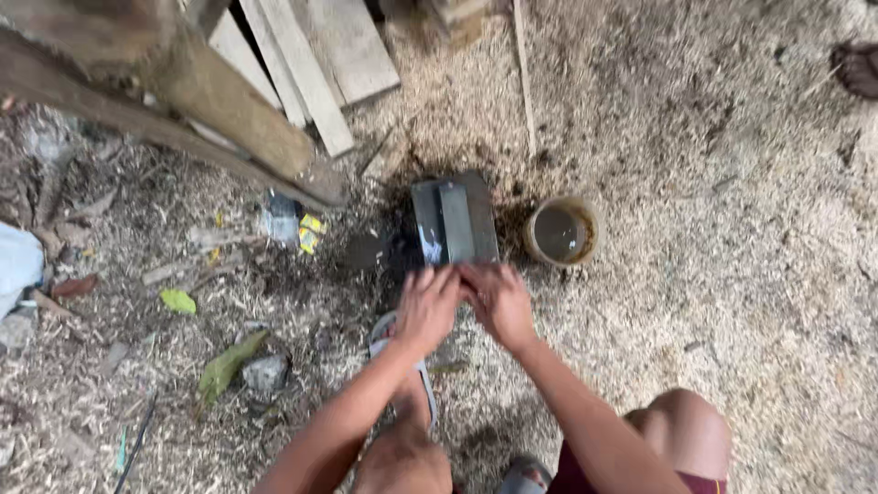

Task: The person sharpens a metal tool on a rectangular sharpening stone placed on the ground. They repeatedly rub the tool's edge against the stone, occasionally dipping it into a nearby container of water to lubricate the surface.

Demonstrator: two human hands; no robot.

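From the head view, left hand [426, 306] and right hand [498, 302] side by side, both pressing down on the near end of a flat grey stone [455, 221], grip curling onto it, stone lying on dark wet ground in sawdust, small round cup [561, 231] of muddy water sitting just beside it, wooden planks [302, 59] lying behind.

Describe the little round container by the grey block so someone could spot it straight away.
Start at the dark wet patch in the sawdust-covered ground, where both hands meet at a flat grey block. Just right of that block stands a small round cup. It alone is round, tan-rimmed and filled with murky grey liquid.
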